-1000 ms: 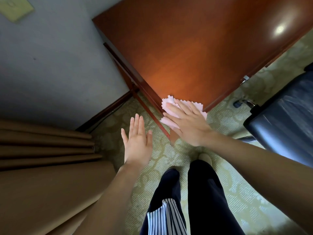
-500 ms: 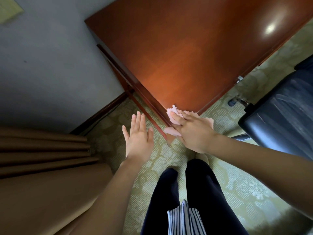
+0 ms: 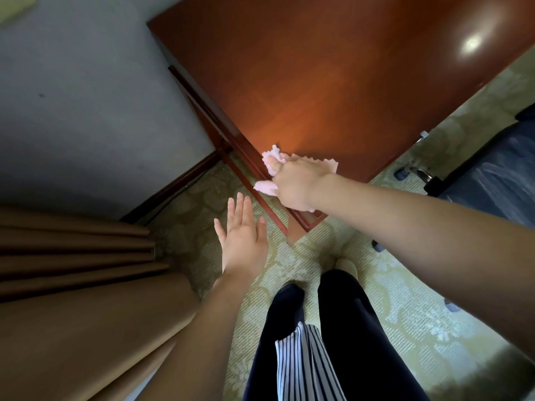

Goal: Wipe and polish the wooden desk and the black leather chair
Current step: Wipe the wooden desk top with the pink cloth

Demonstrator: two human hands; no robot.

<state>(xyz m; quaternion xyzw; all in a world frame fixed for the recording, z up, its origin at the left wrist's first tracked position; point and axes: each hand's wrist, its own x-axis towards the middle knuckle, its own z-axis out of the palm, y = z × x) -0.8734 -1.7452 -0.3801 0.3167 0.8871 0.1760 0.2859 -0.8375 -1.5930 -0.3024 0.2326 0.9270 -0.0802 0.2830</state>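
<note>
Wooden worktop (image 3: 333, 68), glossy. Black leather chair (image 3: 498, 175) stands apart, off its right edge. Left grip (image 3: 243, 241) is released, fingers straight, held just off the near corner. Right grip (image 3: 295, 183) at that corner clasps a pink cloth (image 3: 273, 156) draped over the corner's edge.

Hotel-like room: patterned carpet (image 3: 405, 299), heavy curtains (image 3: 72, 250), wooden desk (image 3: 333, 82), leather chair (image 3: 498, 180).

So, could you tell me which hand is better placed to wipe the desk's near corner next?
Right. The right hand grips the cloth on the near corner of the desk. The left hand is open, holds nothing and hovers over the carpet, apart from the desk.
</note>
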